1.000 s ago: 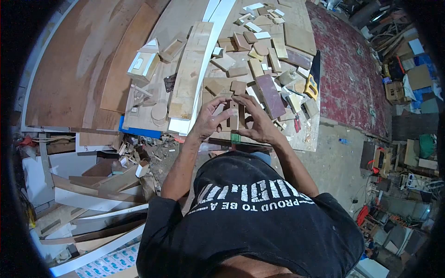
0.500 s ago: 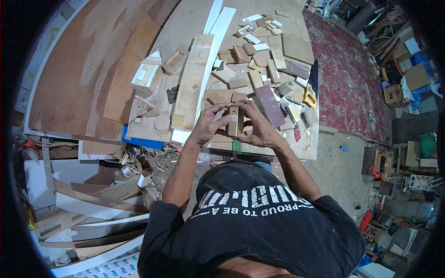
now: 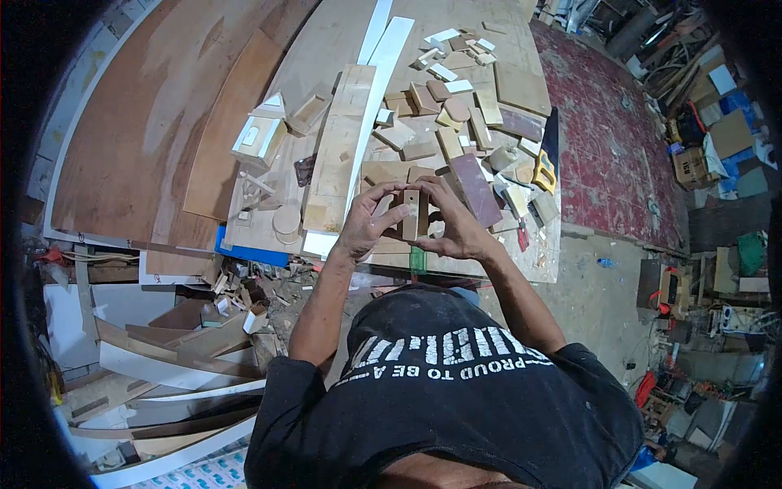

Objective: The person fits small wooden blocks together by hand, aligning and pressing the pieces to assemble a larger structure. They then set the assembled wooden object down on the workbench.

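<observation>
Close to the front edge of the workbench, both hands hold a small wooden assembly (image 3: 410, 216) that looks like narrow blocks or boards set together. My left hand (image 3: 371, 224) grips its left side, thumb laid across the front face. From the right, my right hand (image 3: 453, 226) closes round the other side, with fingers over the top end and thumb near the bottom. A small dark spot shows near the upper end of the front face. Beyond the hands lie wood offcuts (image 3: 419, 150) and a purplish-brown block (image 3: 476, 190).
A yellow-handled saw (image 3: 545, 171) lies at the bench's right edge, near a pale bottle (image 3: 503, 156). Left of the hands are a long board (image 3: 340, 147), white strips (image 3: 383, 73) and a small wooden house-like box (image 3: 259, 137). Scrap boards (image 3: 175, 359) are piled at lower left.
Both hands keep the same grip on the small wooden assembly. The whole view has shifted very slightly; nothing else visibly differs.
</observation>
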A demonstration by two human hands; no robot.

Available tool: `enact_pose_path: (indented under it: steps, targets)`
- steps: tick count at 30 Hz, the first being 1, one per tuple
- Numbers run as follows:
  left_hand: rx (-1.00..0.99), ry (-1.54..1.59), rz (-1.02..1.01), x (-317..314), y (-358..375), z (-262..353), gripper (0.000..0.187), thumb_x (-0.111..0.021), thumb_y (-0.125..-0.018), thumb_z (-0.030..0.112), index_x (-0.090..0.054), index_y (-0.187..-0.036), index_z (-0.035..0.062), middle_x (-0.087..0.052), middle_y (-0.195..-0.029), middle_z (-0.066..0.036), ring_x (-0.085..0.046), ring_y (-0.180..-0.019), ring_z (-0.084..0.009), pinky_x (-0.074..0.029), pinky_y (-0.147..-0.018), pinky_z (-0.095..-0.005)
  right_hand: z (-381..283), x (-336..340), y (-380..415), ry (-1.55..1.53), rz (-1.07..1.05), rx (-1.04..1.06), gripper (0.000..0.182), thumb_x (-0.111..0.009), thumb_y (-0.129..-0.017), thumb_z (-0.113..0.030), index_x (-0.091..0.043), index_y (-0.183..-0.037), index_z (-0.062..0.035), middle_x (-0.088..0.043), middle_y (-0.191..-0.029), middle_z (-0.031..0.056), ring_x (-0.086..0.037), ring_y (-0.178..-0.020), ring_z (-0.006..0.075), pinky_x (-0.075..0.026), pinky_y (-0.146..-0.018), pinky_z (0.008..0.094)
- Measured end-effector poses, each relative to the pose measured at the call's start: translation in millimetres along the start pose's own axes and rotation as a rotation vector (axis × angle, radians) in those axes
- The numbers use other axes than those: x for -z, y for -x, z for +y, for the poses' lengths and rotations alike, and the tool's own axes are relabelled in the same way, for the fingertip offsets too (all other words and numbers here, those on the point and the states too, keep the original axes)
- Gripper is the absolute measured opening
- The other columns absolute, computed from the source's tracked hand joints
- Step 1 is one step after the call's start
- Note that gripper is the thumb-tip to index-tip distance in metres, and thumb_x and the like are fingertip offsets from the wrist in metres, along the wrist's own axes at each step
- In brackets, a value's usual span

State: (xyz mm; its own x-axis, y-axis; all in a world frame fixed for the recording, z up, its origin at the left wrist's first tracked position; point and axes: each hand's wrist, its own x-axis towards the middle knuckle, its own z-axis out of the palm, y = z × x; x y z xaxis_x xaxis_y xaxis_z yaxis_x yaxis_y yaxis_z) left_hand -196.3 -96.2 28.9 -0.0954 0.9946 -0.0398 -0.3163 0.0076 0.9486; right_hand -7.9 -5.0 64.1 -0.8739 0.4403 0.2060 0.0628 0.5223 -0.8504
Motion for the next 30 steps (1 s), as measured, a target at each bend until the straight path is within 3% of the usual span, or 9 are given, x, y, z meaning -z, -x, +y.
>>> enact_pose_path:
  steps: [4,10,12,15,17,19,23,27,30]
  targets:
    - [0.014,0.012,0.024,-3.5,1.5,4.9,0.035,-0.071,-0.085,0.011,-0.061,-0.117,0.0021,-0.061,-0.108,-0.003,-0.058,-0.098,-0.0100,-0.050,-0.081,-0.0234,-3.3,2.7,-0.2,0.053,-0.013,0.028,0.087,-0.081,-0.069,-0.013,-0.032,-0.141,-0.0055,-0.037,-0.138,0.0235,-0.040,-0.131,0.0401,-0.039,-0.107,0.0435]
    - [0.030,0.132,0.069,-3.2,0.5,0.0,0.038,-0.067,-0.085,0.012,-0.057,-0.121,0.0021,-0.061,-0.111,-0.005,-0.060,-0.101,-0.0117,-0.054,-0.082,-0.0266,37.1,11.8,18.7,-0.382,0.171,-0.225,0.083,-0.078,-0.077,-0.012,-0.029,-0.145,-0.0082,-0.039,-0.139,0.0130,-0.053,-0.113,0.0215,-0.050,-0.089,0.0355]
    - [0.005,0.132,0.107,2.6,-0.2,-10.6,0.038,-0.067,-0.086,0.012,-0.057,-0.121,0.0023,-0.062,-0.110,-0.005,-0.061,-0.100,-0.0117,-0.054,-0.081,-0.0266,91.2,6.3,35.3,-0.266,0.305,-0.483,0.046,-0.066,-0.085,-0.007,-0.052,-0.129,-0.0047,-0.063,-0.119,0.0145,-0.063,-0.091,0.0257,-0.050,-0.080,0.0350]
    - [-0.003,0.163,0.147,0.7,3.7,-15.4,0.036,-0.065,-0.087,0.012,-0.056,-0.121,0.0026,-0.064,-0.107,-0.005,-0.064,-0.094,-0.0121,-0.054,-0.081,-0.0274,205.6,-37.4,82.8,0.410,0.109,-0.597,0.043,-0.070,-0.083,-0.022,-0.056,-0.119,-0.0043,-0.063,-0.107,0.0256,-0.062,-0.091,0.0452,-0.051,-0.077,0.0459]
    - [0.040,0.283,0.187,-2.3,7.4,-14.8,0.037,-0.067,-0.085,0.010,-0.058,-0.120,0.0028,-0.063,-0.110,-0.006,-0.058,-0.102,-0.0135,-0.044,-0.095,-0.0280,185.1,-62.6,89.3,0.512,0.120,-0.606,0.043,-0.069,-0.082,-0.030,-0.055,-0.113,-0.0036,-0.055,-0.111,0.0258,-0.060,-0.100,0.0426,-0.052,-0.076,0.0503]
    - [0.020,0.280,0.233,-6.0,10.0,-16.4,0.038,-0.067,-0.085,0.012,-0.057,-0.120,0.0030,-0.063,-0.109,-0.006,-0.059,-0.101,-0.0138,-0.047,-0.092,-0.0292,189.9,-78.4,94.4,0.517,-0.080,-0.692,0.043,-0.064,-0.086,-0.033,-0.051,-0.116,-0.0053,-0.053,-0.109,0.0257,-0.059,-0.098,0.0444,-0.051,-0.077,0.0515]
    - [0.045,0.344,0.301,-17.0,15.4,-12.5,0.041,-0.068,-0.084,0.013,-0.056,-0.122,0.0030,-0.062,-0.109,-0.006,-0.060,-0.100,-0.0133,-0.053,-0.086,-0.0316,204.2,-89.5,94.6,0.372,0.079,-0.580,0.038,-0.061,-0.089,-0.031,-0.051,-0.113,-0.0024,-0.057,-0.099,0.0266,-0.060,-0.091,0.0445,-0.051,-0.072,0.0497]
    - [-0.029,0.350,0.293,-17.6,16.6,-14.4,0.047,-0.069,-0.084,0.012,-0.052,-0.127,0.0025,-0.062,-0.110,-0.006,-0.061,-0.102,-0.0141,-0.054,-0.086,-0.0312,62.6,-23.1,40.8,-0.240,0.488,-0.268,0.038,-0.073,-0.082,-0.015,-0.054,-0.110,0.0015,-0.061,-0.090,0.0172,-0.061,-0.074,0.0283,-0.050,-0.067,0.0351]
    - [-0.105,0.400,0.269,-33.0,4.0,-10.4,0.043,-0.068,-0.086,0.011,-0.055,-0.126,0.0024,-0.063,-0.109,-0.006,-0.060,-0.100,-0.0132,-0.051,-0.086,-0.0301,-14.7,14.3,12.2,-0.129,0.533,-0.026,0.042,-0.078,-0.078,-0.016,-0.057,-0.110,0.0009,-0.062,-0.092,0.0143,-0.060,-0.075,0.0195,-0.050,-0.065,0.0305]
